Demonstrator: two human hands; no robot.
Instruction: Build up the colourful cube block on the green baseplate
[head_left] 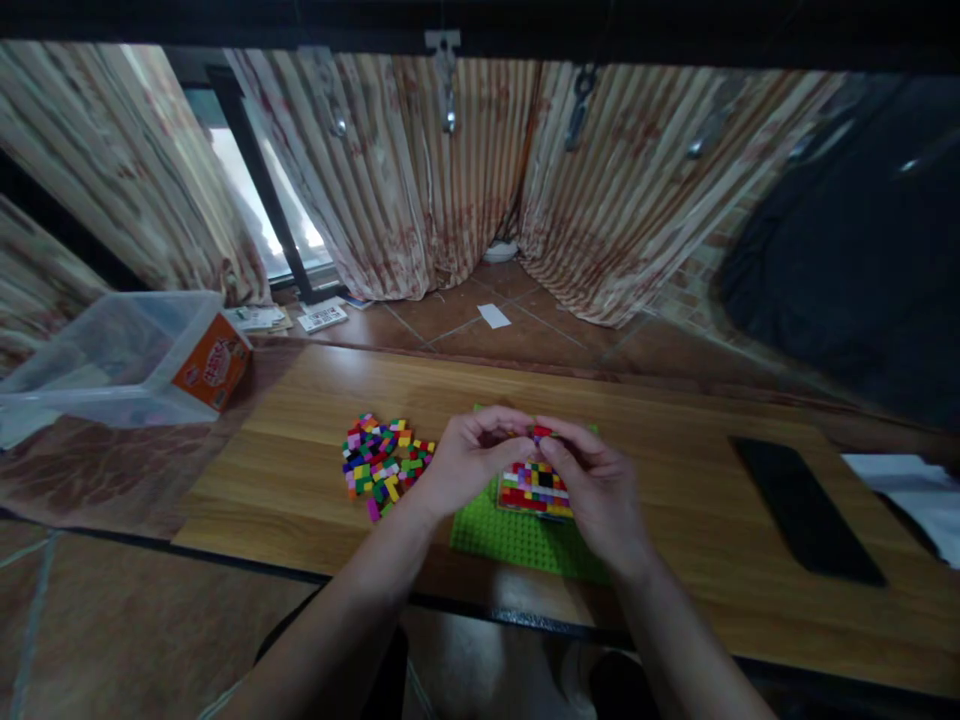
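Note:
My left hand (480, 455) and my right hand (604, 490) meet above a green studded baseplate (517, 540). Both are closed, with thumbs and fingers pinching at small toy bricks (541, 432), red and purple, that show between the fingertips. The fingers partly hide these bricks. Below the hands, a block of multicoloured toy bricks (534, 497), with red, yellow, white, black and purple rows, rests on the baseplate; its far side is covered by my hands. Left of my left hand lies a loose pile of toy bricks (382, 460) in many colours on the wooden table.
A clear plastic bin (142, 365) with an orange label stands at the far left. On the right of the wooden table (690, 500) lie a dark flat panel (806, 510) and white papers (911, 495). Behind the table are curtains (480, 170) and a tiled floor.

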